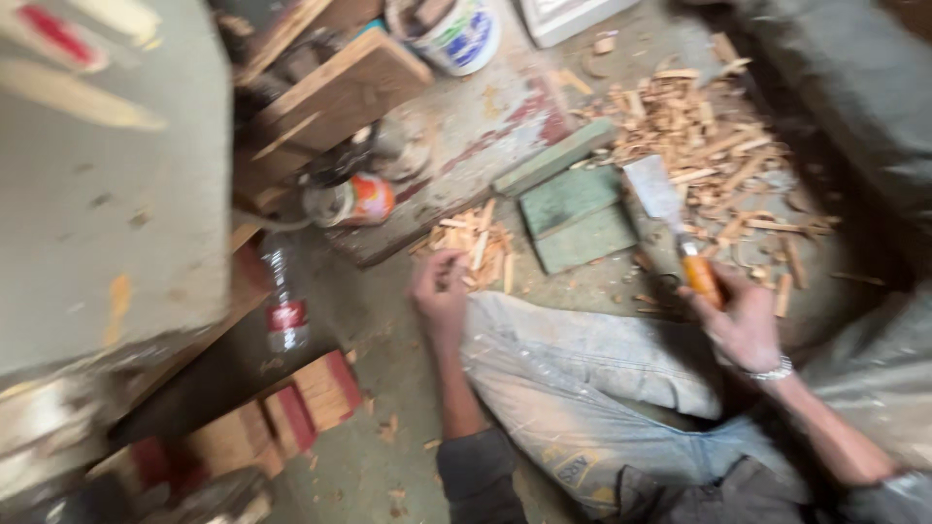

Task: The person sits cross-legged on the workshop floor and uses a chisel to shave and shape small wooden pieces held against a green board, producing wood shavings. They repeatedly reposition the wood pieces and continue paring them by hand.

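Right of the green wood block (575,215), right hand (746,325) grips an orange-handled chisel (675,228); left hand (439,289) pinches wood slivers (478,245), blade could slip toward the knee (544,335)

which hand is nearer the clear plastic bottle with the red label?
Left. The left hand is by the small wood-stick pile, right of the bottle across bare floor. The right hand, gripping the orange-handled chisel, is far beyond it.

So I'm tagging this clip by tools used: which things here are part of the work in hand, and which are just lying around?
In use:
- right hand gripping the orange-handled chisel
- left hand at the small wood sticks
- green wooden blocks
- wood chip pile

Lying about:
- plastic bottle
- white bucket
- red-edged wood blocks
- tin can
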